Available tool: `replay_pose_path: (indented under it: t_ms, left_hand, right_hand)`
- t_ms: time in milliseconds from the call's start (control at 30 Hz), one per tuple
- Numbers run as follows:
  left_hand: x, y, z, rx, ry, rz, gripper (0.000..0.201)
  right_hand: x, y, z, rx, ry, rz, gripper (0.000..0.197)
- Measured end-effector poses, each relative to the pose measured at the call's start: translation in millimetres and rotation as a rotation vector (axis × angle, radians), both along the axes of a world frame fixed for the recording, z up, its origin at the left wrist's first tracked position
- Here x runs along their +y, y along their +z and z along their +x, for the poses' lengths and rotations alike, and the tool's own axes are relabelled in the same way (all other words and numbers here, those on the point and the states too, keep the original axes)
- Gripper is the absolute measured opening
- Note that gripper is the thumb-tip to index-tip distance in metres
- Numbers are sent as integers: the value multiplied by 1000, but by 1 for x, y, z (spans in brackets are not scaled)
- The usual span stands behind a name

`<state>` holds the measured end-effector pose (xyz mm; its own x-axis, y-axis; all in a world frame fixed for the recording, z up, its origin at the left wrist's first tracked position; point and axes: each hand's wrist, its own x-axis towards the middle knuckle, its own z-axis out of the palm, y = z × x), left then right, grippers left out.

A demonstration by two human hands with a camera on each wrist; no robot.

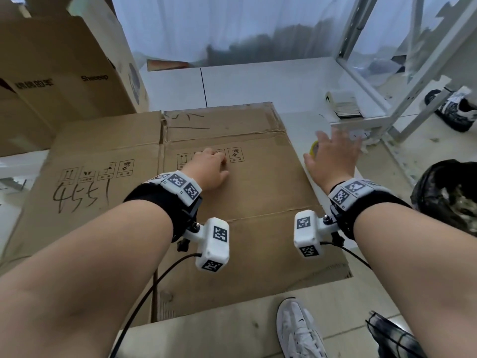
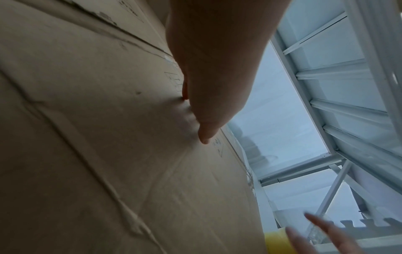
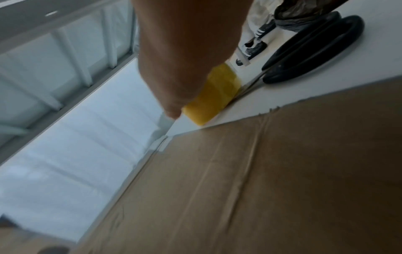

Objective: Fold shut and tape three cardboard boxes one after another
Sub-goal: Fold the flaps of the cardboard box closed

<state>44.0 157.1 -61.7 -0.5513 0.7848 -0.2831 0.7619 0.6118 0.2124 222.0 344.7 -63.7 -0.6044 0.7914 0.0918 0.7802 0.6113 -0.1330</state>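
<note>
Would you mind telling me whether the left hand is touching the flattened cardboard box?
Touching: the left wrist view shows the left hand pressing its fingertips into the flattened cardboard box.

White table (image 1: 271, 81) carries flattened cardboard box (image 1: 232, 202), yellow tape roll (image 1: 313, 148), scissors (image 3: 313, 49).
</note>
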Motion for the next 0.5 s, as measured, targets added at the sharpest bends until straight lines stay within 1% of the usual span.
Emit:
replay_pose_path:
  t_ms: [33, 67, 100, 133, 167, 267, 333, 433, 500]
  left_hand:
    - [0, 0, -1, 4, 17, 7, 43]
    - [0, 0, -2, 9, 40, 9, 43]
    - [0, 1, -2, 17, 67, 3, 44]
    - [-1, 1, -3, 26, 99, -15, 45]
    - [-3, 2, -4, 33, 135, -41, 48]
    - [-13, 8, -10, 52, 258, -157, 65]
    - [-22, 10, -15, 51, 325, -185, 75]
    - [-34, 10, -22, 41, 340, -137, 80]
    - [-44, 8, -26, 48, 320, -114, 78]
  right_hand:
    - [-6, 2, -5, 92, 133, 5, 49]
    - [-13, 5, -10, 170, 260, -56, 41]
    - [-22, 5, -17, 207, 340, -146, 38]
    - [-31, 3, -23, 201, 357, -247, 40]
    - [-38, 0, -30, 160, 313, -325, 48]
    - [-52, -6, -48, -73, 12, -477, 82]
    - [-53, -7, -54, -163, -74, -522, 99]
    - [-50, -4, -60, -166, -120, -550, 112]
    - [-49, 1, -63, -148, -141, -553, 111]
